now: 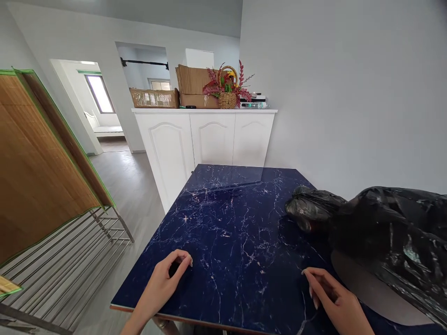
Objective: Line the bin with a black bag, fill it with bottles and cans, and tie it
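My left hand (pixel 163 280) rests at the near left part of the dark blue marble-patterned table (pixel 226 251), its fingers curled and the thumb tip close against the index finger. Nothing shows in it. Near the front right, my right hand (pixel 333 298) is also curled, with thumb and fingertips together and no object visible between them. Black plastic bags (pixel 380 228) lie beyond and to the right of my right hand. Part of a flat grey-brown rounded thing (pixel 373 288) shows beneath them.
Behind the table stands a white cabinet (pixel 213 139) bearing cardboard boxes (pixel 155 98) and a flower basket (pixel 227 99). A metal rack (pixel 77 251) with a tan mat (pixel 42 163) is on the left. A grey wall (pixel 342 102) rises at the right.
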Tool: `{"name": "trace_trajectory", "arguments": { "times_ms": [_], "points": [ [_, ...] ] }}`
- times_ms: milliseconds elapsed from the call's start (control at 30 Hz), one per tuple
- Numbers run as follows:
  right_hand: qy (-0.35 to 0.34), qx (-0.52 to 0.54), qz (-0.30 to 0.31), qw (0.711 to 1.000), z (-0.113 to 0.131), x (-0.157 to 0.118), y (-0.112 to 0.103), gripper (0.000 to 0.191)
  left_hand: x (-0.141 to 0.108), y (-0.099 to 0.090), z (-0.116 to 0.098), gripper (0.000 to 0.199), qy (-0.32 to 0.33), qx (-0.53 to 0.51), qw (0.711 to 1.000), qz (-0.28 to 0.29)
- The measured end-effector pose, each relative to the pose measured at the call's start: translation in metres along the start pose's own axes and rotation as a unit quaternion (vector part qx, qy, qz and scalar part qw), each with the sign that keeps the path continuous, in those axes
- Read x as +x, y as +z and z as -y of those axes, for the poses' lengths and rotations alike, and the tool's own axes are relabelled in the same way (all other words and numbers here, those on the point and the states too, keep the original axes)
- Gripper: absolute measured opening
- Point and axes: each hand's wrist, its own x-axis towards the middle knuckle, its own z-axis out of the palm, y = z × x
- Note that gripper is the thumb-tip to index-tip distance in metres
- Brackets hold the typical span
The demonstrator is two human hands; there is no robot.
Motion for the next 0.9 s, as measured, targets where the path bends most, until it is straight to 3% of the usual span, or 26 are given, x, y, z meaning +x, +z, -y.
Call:
{"name": "trace_trajectory", "arguments": {
  "times_ms": [167,400,633,900],
  "points": [
    [0.005,0.021,-0.018,1.0,0.0,-0.002,-0.001,0.048,-0.001,0.001,-0.001,0.045,-0.004,-0.011,1.0,0.006],
    [0.03,0.104,-0.038,0.993,0.018,-0.007,-0.009,0.038,0.001,0.001,0.0,0.049,-0.019,-0.029,0.999,0.009],
    [0.1,0.146,-0.043,0.983,0.018,-0.009,-0.006,0.055,0.0,-0.003,-0.013,0.052,-0.048,-0.028,0.998,0.014],
    [0.056,0.11,-0.026,0.992,0.008,-0.003,-0.002,0.056,0.013,0.0,-0.013,0.051,-0.029,-0.017,0.999,0.039]
  ]
}}
